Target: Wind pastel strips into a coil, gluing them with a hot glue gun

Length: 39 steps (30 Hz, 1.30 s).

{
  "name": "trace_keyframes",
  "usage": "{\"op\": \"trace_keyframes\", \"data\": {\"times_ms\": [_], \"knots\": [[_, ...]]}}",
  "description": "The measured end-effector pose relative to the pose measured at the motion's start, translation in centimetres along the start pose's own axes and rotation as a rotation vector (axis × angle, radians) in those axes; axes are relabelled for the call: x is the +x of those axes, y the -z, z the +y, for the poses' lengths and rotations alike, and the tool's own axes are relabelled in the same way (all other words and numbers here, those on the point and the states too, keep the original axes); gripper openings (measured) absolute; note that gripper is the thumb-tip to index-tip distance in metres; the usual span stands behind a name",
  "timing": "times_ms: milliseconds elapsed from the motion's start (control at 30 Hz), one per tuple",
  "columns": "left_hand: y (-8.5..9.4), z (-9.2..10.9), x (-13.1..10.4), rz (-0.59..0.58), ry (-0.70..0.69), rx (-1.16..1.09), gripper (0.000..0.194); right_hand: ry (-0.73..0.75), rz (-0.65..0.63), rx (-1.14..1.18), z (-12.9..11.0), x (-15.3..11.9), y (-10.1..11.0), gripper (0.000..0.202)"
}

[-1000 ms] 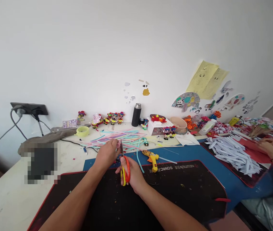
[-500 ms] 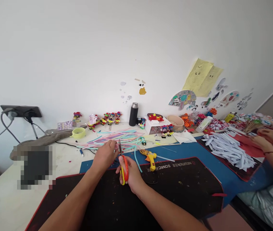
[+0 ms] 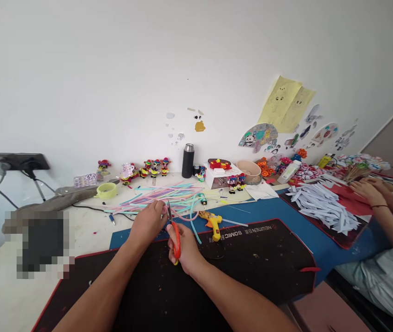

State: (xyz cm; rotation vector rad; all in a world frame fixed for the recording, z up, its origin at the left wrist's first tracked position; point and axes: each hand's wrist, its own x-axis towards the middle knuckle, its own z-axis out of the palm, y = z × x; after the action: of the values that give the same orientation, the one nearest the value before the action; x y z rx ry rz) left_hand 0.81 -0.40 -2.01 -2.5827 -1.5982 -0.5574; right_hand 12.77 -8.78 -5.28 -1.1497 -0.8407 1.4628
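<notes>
My right hand [image 3: 183, 246] is wrapped round the orange and yellow handles of the scissors [image 3: 176, 242], whose blades point up and away. Close by on the left, my left hand [image 3: 150, 223] is closed in a pinch beside the blades; what its fingertips hold is too small to make out. Behind both hands lies a loose pile of pastel fuzzy stems [image 3: 162, 195]. One light blue stem curves down to the right of the scissors. A yellow glue gun [image 3: 213, 224] rests on the mat to the right.
A black mat [image 3: 245, 267] covers the near table. Along the wall stand small figurines [image 3: 164, 167], a black flask [image 3: 188, 161], a white box [image 3: 213, 179] and a bowl [image 3: 249, 171]. At the right, a person's hands [image 3: 366, 191] are near white paper strips [image 3: 324, 205].
The scissors have turned in my right hand, and their handles now look narrower and nearly edge-on. The view has shifted slightly. At the right, the person's hands have moved.
</notes>
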Motion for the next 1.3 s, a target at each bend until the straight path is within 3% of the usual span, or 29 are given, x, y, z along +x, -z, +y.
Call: {"op": "trace_keyframes", "data": {"times_ms": [233, 333, 433, 600, 767, 867, 967, 1033, 1100, 1300], "knots": [[-0.7, -0.6, -0.1, 0.047, -0.003, -0.04, 0.021, 0.056, 0.055, -0.075, -0.1, -0.4, -0.3, 0.042], [-0.7, -1.3, 0.0, 0.118, 0.069, -0.165, 0.019, 0.062, 0.033, -0.058, -0.2, -0.6, -0.3, 0.042], [-0.1, -2.2, 0.4, 0.235, 0.259, -0.44, 0.02, 0.05, -0.055, -0.093, -0.4, -0.8, -0.2, 0.045], [1.8, -4.0, 1.0, 0.528, 0.413, -0.937, 0.035, 0.019, -0.2, -0.243, -1.1, -1.1, 0.7, 0.051], [3.1, -5.3, 1.2, 0.666, 0.507, -1.108, 0.039, -0.018, -0.302, -0.588, -3.5, -1.2, 1.7, 0.048], [3.3, -5.1, 1.2, 0.677, 0.486, -1.108, 0.039, 0.148, -0.299, -1.031, -5.4, -1.4, 1.2, 0.034], [3.1, -4.8, 1.1, 0.656, 0.467, -1.095, 0.04, 0.326, -0.41, -1.406, -6.8, -1.5, 0.1, 0.035], [2.8, -4.7, 1.1, 0.637, 0.459, -1.071, 0.04, 0.41, -0.43, -1.51, -7.4, -1.2, -0.4, 0.033], [2.4, -4.5, 1.1, 0.615, 0.438, -1.046, 0.039, 0.464, -0.361, -1.54, -7.9, -0.7, -0.2, 0.031], [1.5, -3.5, 1.0, 0.488, 0.381, -1.035, 0.037, 0.378, -0.154, -1.737, -8.3, 2.2, 3.0, 0.032]]}}
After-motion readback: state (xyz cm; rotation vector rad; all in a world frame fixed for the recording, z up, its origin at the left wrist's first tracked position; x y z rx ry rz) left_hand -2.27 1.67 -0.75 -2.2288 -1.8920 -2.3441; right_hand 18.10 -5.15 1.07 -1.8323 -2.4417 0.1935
